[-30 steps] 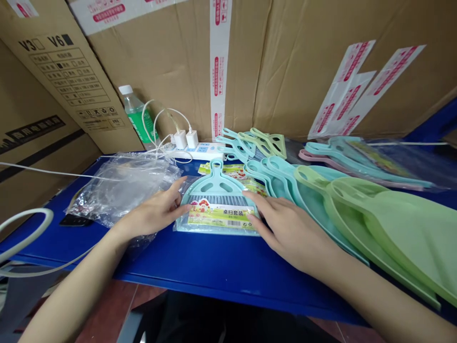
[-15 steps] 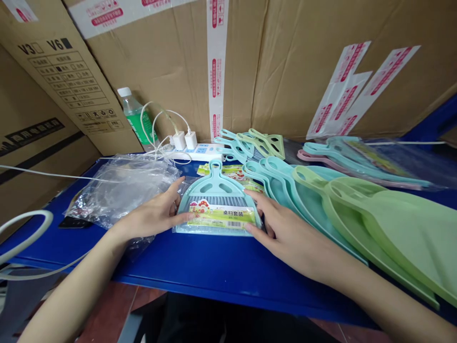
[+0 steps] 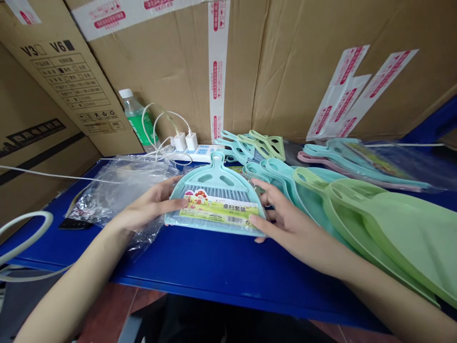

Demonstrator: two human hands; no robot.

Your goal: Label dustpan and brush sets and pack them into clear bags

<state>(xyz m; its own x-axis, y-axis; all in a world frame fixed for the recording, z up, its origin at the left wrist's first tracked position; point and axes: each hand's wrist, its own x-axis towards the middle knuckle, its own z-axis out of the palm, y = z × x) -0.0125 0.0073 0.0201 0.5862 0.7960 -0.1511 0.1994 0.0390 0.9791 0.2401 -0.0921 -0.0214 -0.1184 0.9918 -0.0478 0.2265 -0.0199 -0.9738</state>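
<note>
Between my hands is a light blue dustpan and brush set [image 3: 216, 181], its handle pointing away from me. The grey bristles lie over the pan, and a yellow-green printed label [image 3: 217, 209] with mushrooms crosses the front. My left hand [image 3: 152, 202] grips the set's left edge, thumb on top of the label and fingers underneath. On the opposite edge my right hand [image 3: 280, 214] holds on, its thumb near the label's right end and some fingertips showing below the rim. Clear film seems to cover the set.
Several blue and green dustpans [image 3: 357, 209] overlap on the right of the blue table [image 3: 200, 267]. Behind stand small brushes [image 3: 264, 145], a power strip [image 3: 203, 151] and a bottle [image 3: 137, 119]. Clear plastic bags [image 3: 117, 190] lie left; bagged sets [image 3: 360, 157] lie back right. Cardboard boxes [image 3: 171, 71] form the rear wall.
The dustpan and brush set has come up off the table toward me and tilted slightly. Both hands have closed around its edges, with fingers now beneath it.
</note>
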